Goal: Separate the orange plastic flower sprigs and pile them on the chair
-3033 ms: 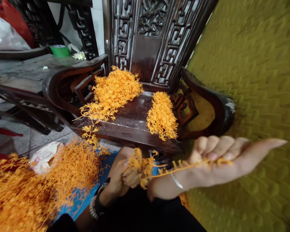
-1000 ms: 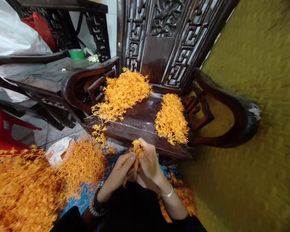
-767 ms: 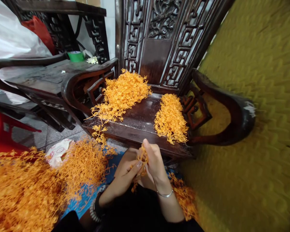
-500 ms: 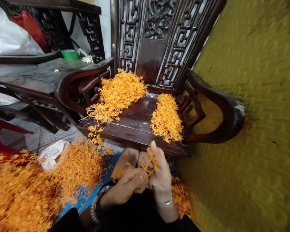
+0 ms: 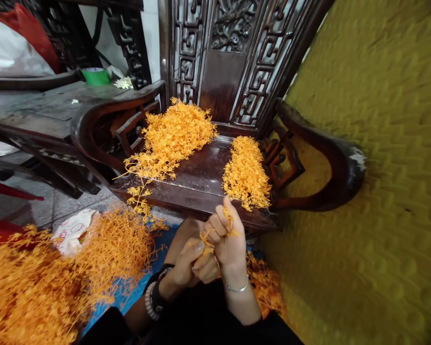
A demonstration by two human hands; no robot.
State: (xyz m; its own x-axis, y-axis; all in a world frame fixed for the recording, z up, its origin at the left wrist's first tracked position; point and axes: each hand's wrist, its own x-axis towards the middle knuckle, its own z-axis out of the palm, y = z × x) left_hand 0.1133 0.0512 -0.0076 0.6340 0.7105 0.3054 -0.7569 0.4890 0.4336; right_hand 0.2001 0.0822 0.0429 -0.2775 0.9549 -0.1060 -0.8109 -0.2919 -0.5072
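Observation:
Just in front of the chair's front edge, my hands are close together over my lap. My left hand pinches a thin, branching orange plastic sprig between thumb and fingers. Beside it on the right, my right hand is closed with the thumb up; orange sprig ends show between its thumb and curled fingers. Whether both hands grip one piece or two cannot be made out. On the dark wooden chair seat lie a larger pile of orange sprigs at left and a narrower pile at right.
A big tangled heap of orange sprigs covers the floor at left, partly on a blue sheet. A white printed bag sits in it. Green tape lies on a side table. A yellow-green woven mat stands at right.
Both hands have shifted slightly left and up. My right fingers have curled in around the orange sprig, and my left hand has closed more tightly. The camera view has moved slightly.

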